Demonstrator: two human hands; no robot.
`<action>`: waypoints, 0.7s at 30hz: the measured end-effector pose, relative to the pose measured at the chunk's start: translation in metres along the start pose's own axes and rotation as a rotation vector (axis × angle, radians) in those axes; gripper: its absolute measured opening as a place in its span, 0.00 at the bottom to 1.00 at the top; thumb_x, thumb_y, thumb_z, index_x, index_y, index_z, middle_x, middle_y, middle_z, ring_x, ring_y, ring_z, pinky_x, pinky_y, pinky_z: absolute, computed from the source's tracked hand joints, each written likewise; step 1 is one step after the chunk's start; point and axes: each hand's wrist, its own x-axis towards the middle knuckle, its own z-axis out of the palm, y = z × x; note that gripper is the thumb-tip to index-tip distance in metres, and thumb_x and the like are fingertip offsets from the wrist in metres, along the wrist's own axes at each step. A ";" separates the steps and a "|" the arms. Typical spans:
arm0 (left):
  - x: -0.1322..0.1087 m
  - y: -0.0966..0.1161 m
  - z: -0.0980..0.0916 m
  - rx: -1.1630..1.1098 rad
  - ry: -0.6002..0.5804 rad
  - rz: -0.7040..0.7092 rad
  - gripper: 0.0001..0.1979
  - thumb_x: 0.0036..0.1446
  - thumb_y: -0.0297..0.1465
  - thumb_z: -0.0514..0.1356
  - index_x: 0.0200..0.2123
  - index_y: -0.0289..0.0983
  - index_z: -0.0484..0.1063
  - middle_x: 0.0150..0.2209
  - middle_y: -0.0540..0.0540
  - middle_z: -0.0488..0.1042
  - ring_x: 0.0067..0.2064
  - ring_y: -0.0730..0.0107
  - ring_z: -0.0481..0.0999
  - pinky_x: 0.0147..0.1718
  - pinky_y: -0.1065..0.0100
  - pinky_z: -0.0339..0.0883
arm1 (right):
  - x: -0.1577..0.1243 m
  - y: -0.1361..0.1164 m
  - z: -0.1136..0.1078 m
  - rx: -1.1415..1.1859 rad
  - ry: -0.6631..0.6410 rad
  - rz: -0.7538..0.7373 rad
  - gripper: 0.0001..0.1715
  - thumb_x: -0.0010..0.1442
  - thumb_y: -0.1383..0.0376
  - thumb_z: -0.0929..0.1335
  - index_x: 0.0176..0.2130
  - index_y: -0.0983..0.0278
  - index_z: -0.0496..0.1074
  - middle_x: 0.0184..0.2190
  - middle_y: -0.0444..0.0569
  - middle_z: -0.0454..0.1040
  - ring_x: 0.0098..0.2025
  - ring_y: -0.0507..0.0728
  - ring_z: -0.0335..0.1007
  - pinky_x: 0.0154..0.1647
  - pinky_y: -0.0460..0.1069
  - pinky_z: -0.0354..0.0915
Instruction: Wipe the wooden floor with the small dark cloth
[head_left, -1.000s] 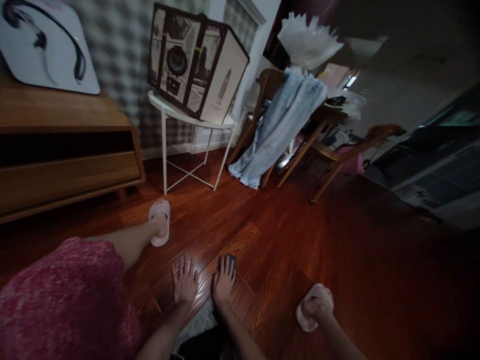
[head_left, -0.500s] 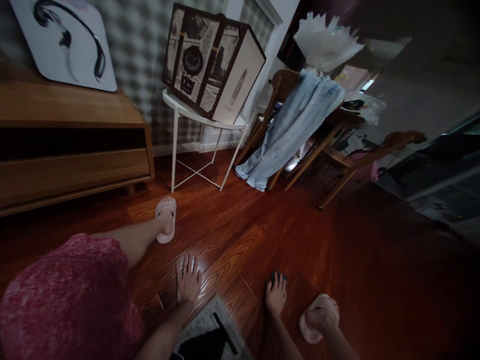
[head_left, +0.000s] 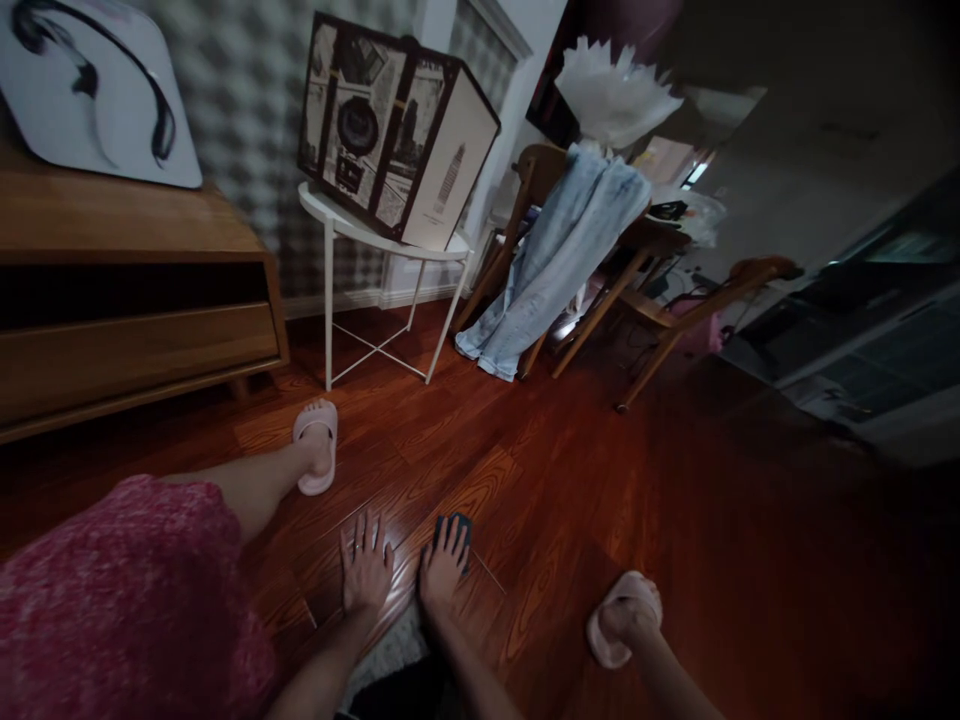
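Note:
My left hand (head_left: 367,568) lies palm down with its fingers spread, over the glossy wooden floor (head_left: 480,480). To its right, my right hand (head_left: 442,568) rests over a small dark rectangular object (head_left: 464,524). Its fingers stretch across the top of this object and hide most of it, so its kind is unclear. Between my forearms shows a grey and black piece (head_left: 397,650), largely covered by the right arm. My two hands are close together but not touching.
Pink slippers (head_left: 321,478) (head_left: 609,650) are on my feet at either side. A wooden cabinet (head_left: 150,335) stands left. A white side table (head_left: 330,300) bears a patterned box (head_left: 360,130). Jeans (head_left: 551,265) hang over a chair (head_left: 536,180); another chair (head_left: 667,335) stands behind.
My right hand has swept left, close to my left hand, and the dark object has travelled with it. The left hand keeps its spread pose. The view has shifted slightly.

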 end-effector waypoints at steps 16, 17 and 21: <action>-0.002 -0.002 0.011 0.047 0.034 0.037 0.30 0.64 0.27 0.41 0.69 0.44 0.50 0.73 0.46 0.54 0.76 0.61 0.38 0.72 0.39 0.32 | 0.013 -0.023 -0.065 0.112 -0.573 -0.719 0.47 0.59 0.50 0.69 0.72 0.55 0.53 0.74 0.51 0.46 0.76 0.65 0.33 0.73 0.68 0.35; -0.001 -0.002 0.010 0.035 0.021 0.027 0.30 0.64 0.27 0.42 0.70 0.44 0.49 0.73 0.46 0.54 0.76 0.60 0.39 0.72 0.39 0.31 | 0.012 -0.022 -0.070 0.115 -0.621 -0.767 0.51 0.58 0.48 0.69 0.72 0.55 0.51 0.74 0.52 0.46 0.76 0.66 0.33 0.73 0.69 0.34; 0.000 -0.003 0.007 -0.014 -0.021 0.006 0.32 0.64 0.29 0.44 0.70 0.43 0.44 0.73 0.44 0.51 0.75 0.57 0.42 0.72 0.40 0.32 | 0.010 -0.023 -0.079 0.138 -0.683 -0.793 0.59 0.55 0.43 0.70 0.73 0.59 0.46 0.75 0.56 0.43 0.76 0.68 0.29 0.72 0.72 0.29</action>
